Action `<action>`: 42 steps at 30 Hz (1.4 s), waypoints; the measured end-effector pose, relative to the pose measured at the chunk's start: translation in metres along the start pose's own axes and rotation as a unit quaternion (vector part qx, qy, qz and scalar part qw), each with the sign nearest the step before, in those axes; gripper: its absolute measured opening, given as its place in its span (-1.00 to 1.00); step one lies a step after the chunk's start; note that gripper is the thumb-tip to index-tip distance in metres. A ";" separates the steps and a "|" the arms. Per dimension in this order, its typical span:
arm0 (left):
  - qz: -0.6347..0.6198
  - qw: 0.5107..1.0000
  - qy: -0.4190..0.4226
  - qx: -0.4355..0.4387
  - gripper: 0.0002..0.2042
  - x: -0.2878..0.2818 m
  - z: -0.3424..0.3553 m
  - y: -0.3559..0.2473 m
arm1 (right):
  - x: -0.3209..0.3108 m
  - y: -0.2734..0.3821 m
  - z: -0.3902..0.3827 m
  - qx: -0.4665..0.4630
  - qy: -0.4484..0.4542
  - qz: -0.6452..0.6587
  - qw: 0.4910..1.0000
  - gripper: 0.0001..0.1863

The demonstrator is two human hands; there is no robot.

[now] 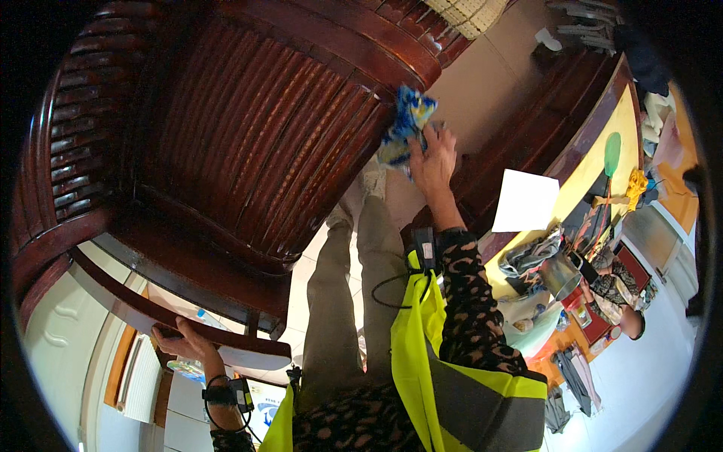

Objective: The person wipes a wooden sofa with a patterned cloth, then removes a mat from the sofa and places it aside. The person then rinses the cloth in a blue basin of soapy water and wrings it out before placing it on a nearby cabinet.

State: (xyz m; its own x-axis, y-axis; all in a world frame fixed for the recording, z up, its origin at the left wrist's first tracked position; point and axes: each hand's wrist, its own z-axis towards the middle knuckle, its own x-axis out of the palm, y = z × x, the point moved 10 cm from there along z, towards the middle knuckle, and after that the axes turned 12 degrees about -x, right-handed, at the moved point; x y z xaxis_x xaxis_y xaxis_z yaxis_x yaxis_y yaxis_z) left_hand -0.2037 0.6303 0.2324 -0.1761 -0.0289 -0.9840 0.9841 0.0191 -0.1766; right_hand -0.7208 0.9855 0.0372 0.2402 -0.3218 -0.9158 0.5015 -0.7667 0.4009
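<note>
A dark red wooden bench (263, 135) with a slatted seat fills the upper left. At the seat's right end, a crumpled blue, white and yellow cloth (410, 120) is in my right hand (434, 162), its fingers bent over the cloth's near part. Some of the cloth is hidden under the fingers and it looks slightly blurred. Lower left, my left hand (188, 345) grips the outer edge of the curved wooden armrest (226, 331). Its thumb side and fingertips touch the wood.
My legs (331, 301) stand close to the seat's front edge. On the right is a long yellow-topped table (595, 166) with a white sheet (526, 201), a green fly swatter (612, 154), a metal container (561, 277) and clutter. A woven cream item (471, 13) lies at the top.
</note>
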 end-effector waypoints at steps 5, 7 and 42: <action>0.001 1.000 0.001 -0.010 -0.20 -0.002 -0.004 -0.011 | -0.017 0.084 0.094 -0.157 -0.080 -0.033 0.984 -0.43; -0.059 0.997 0.036 -0.033 -0.21 0.004 -0.004 -0.006 | 0.001 0.101 0.118 -0.183 -0.065 -0.090 0.977 -0.42; -0.048 0.999 0.016 -0.011 -0.26 0.006 0.000 -0.001 | 0.045 -0.059 0.040 0.198 -0.207 0.360 0.888 -0.50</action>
State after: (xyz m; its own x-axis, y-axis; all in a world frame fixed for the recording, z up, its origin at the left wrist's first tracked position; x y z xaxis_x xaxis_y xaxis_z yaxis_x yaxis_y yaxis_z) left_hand -0.2062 0.6302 0.2268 -0.2700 0.0006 -0.9629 0.9621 0.0403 -0.2698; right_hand -0.7726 0.9941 -0.0291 0.0135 -0.9212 -0.3889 -0.0096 -0.3890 0.9212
